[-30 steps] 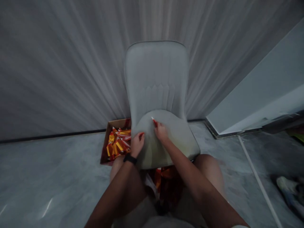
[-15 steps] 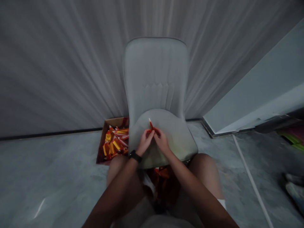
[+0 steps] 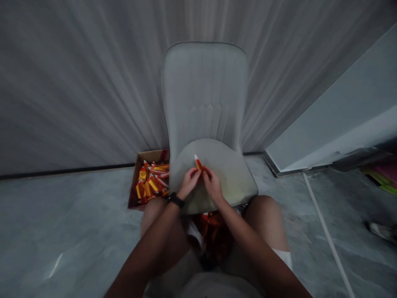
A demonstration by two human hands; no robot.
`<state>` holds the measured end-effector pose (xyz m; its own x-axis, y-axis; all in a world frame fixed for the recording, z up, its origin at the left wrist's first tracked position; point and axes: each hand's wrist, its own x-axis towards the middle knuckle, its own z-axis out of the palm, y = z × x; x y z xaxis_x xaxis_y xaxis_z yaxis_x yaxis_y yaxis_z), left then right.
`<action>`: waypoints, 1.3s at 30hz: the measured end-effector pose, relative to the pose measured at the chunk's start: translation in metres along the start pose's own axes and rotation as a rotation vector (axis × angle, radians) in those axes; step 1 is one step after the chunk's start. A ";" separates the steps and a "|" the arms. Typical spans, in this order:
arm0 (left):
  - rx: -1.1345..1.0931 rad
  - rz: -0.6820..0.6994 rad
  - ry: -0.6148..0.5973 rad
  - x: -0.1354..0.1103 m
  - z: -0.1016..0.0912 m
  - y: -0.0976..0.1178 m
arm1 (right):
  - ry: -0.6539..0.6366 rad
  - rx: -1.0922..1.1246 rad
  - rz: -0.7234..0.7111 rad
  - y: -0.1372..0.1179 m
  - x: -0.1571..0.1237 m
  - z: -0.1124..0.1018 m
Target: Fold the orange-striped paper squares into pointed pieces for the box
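Note:
Over the seat of a grey chair (image 3: 235, 182), both of my hands hold one small red-and-gold foil piece (image 3: 199, 164) with a pointed white tip. The tip points away from me. My left hand (image 3: 190, 182), below a black wristband, pinches its left side. My right hand (image 3: 212, 183) has its fingers closed on the right side, close to the left fingertips. The lower end of the piece is partly hidden by my fingers. What exactly the piece is, I cannot make out.
A cardboard box (image 3: 132, 191) with several similar red-and-gold pieces (image 3: 151, 182) stands on the floor left of the chair. More red foil (image 3: 217, 231) lies in shadow between my legs. Behind the chair hangs a grey curtain (image 3: 93, 82). A shoe (image 3: 383, 230) shows at the far right.
The foil piece now looks wider, with more of its gold face showing. My hands have parted slightly around it. The shoe at the far right has shifted.

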<state>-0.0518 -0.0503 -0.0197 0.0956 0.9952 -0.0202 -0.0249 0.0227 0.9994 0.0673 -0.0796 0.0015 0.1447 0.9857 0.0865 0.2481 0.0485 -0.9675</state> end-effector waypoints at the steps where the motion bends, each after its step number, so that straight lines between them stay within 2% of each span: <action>1: 0.019 0.020 0.002 -0.001 -0.001 0.001 | 0.009 -0.012 0.003 0.000 -0.001 -0.001; 8: 0.119 0.109 0.023 -0.007 -0.004 0.006 | -0.017 -0.196 0.013 -0.002 -0.001 -0.013; 14: 0.118 0.077 0.017 -0.008 -0.008 0.005 | -0.041 0.039 0.127 0.008 0.013 -0.024; 19: 0.094 0.043 -0.010 -0.008 -0.010 0.005 | -0.100 0.071 0.133 0.014 0.012 -0.033; 24: 0.093 0.027 0.019 -0.009 -0.006 0.008 | -0.157 -0.110 0.082 0.013 0.008 -0.042; 29: 0.139 0.023 0.034 -0.015 0.002 0.010 | -0.107 -0.402 -0.002 0.002 0.003 -0.048; 34: 0.176 -0.011 -0.044 -0.026 0.008 0.003 | -0.067 -0.636 -0.050 -0.002 0.002 -0.053; 39: 0.182 -0.038 -0.081 -0.024 0.009 0.001 | -0.146 -0.744 -0.068 0.002 0.007 -0.057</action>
<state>-0.0451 -0.0754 -0.0183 0.1730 0.9829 -0.0628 0.1602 0.0348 0.9865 0.1237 -0.0822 0.0132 -0.0092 0.9983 0.0574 0.8400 0.0388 -0.5411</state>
